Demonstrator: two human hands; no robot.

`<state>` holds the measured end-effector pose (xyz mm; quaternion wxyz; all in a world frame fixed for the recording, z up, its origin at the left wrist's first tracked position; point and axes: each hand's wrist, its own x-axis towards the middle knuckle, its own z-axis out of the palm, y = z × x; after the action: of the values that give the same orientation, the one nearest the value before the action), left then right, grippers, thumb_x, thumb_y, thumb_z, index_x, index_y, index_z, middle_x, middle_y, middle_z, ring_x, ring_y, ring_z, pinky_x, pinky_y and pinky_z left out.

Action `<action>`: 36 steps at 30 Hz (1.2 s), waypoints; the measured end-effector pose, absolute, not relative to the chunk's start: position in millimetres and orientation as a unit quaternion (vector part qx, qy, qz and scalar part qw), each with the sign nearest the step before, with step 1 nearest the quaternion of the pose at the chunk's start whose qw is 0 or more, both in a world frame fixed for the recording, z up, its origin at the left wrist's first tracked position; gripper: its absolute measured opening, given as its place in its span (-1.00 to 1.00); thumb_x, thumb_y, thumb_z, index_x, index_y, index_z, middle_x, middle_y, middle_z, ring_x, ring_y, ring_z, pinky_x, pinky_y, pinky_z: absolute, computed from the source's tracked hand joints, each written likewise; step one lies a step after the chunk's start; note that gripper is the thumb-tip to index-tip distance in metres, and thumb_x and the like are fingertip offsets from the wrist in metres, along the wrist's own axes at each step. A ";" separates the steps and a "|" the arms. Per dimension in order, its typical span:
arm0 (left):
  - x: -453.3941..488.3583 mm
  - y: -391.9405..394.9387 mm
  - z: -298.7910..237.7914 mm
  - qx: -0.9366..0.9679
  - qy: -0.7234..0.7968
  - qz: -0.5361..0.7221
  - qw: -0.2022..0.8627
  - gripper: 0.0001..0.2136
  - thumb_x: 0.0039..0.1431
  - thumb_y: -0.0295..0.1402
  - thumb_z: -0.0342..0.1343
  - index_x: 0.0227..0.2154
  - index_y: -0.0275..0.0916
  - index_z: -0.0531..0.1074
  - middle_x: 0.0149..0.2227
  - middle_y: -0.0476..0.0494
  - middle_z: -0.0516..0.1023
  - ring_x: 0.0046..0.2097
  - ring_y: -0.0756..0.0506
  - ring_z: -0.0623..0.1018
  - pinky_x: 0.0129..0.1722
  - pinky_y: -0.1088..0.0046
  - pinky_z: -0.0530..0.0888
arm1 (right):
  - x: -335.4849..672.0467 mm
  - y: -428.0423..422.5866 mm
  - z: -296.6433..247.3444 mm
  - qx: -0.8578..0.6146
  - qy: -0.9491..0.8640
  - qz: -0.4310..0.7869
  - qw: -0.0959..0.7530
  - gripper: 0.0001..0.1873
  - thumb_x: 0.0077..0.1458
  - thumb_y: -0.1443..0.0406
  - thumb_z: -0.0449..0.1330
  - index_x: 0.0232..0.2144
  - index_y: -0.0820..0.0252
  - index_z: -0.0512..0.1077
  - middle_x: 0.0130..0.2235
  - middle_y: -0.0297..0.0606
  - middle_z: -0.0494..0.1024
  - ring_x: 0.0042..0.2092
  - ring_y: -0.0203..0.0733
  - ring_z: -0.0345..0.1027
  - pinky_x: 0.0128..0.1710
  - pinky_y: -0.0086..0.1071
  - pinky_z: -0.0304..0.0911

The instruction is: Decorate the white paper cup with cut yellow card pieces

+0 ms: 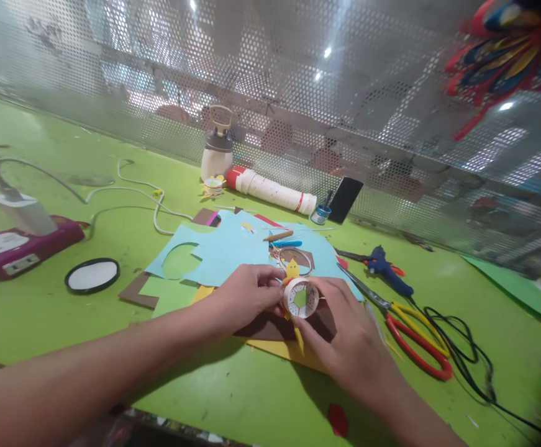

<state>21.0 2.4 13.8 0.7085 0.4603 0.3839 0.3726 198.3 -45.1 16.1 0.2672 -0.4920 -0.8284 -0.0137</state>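
Note:
A small white paper ring [300, 298] with a dotted rim, a green centre and yellow paper bits stuck on it sits between my two hands. My left hand [245, 296] pinches its left side with closed fingers. My right hand [345, 338] holds its right and lower side, fingers curled around it. Both hands rest over sheets of brown and yellow paper [270, 335] on the green table [233, 391]. Light blue cut paper [223, 248] lies just behind the hands.
Red-and-yellow scissors [412, 329] and a blue glue gun [386, 267] with a black cord lie to the right. A white bottle [217, 152], a white tube [272, 189] and a phone [345, 198] stand by the perforated metal wall. A round mirror [92, 275] and a power strip [16, 245] are left.

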 end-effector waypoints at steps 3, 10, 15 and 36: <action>21.2 0.4 19.7 0.470 0.393 0.376 0.695 -0.89 -0.03 -0.50 0.18 -0.37 -0.33 0.50 -0.47 -0.07 0.54 -0.47 0.03 0.48 -0.38 0.52 0.41 | 197.1 -47.3 17.0 -0.481 -0.831 -0.019 0.280 -0.53 0.17 0.32 0.10 0.12 0.15 0.14 0.01 -0.06 0.34 0.05 -0.02 0.27 0.00 -0.15 0.29; 19.7 -1.5 20.7 0.510 0.378 0.372 0.678 -0.79 0.00 -0.44 0.16 -0.25 -0.35 0.48 -0.33 -0.19 0.59 -0.36 -0.05 0.53 -0.31 0.44 0.43 | 196.6 -50.2 17.8 -0.463 -0.841 -0.015 0.281 -0.50 0.18 0.35 0.09 0.16 0.11 0.13 -0.01 -0.06 0.28 0.03 -0.03 0.26 -0.05 -0.18 0.33; 20.4 -0.9 11.4 0.532 0.383 0.380 0.653 -0.72 -0.04 -0.45 0.16 -0.20 -0.32 0.47 -0.27 -0.19 0.58 -0.27 -0.10 0.54 -0.25 0.40 0.42 | 197.5 -48.9 17.4 -0.452 -0.842 -0.010 0.294 -0.54 0.17 0.37 0.11 0.11 0.13 0.16 -0.03 -0.07 0.28 0.01 -0.07 0.28 -0.04 -0.20 0.34; 19.7 -4.2 13.8 0.534 0.365 0.417 0.638 -0.75 -0.06 -0.45 0.13 -0.24 -0.29 0.44 -0.34 -0.09 0.54 -0.33 -0.04 0.51 -0.28 0.42 0.41 | 198.7 -45.3 18.9 -0.393 -0.855 -0.023 0.339 -0.52 0.12 0.46 0.16 0.10 0.27 0.22 0.00 -0.07 0.28 0.06 -0.15 0.22 0.05 -0.32 0.25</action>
<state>19.7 -4.2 13.8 0.6383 0.5343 0.3652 0.4167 198.7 -45.3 18.9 0.3386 -0.3931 -0.8546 -0.0230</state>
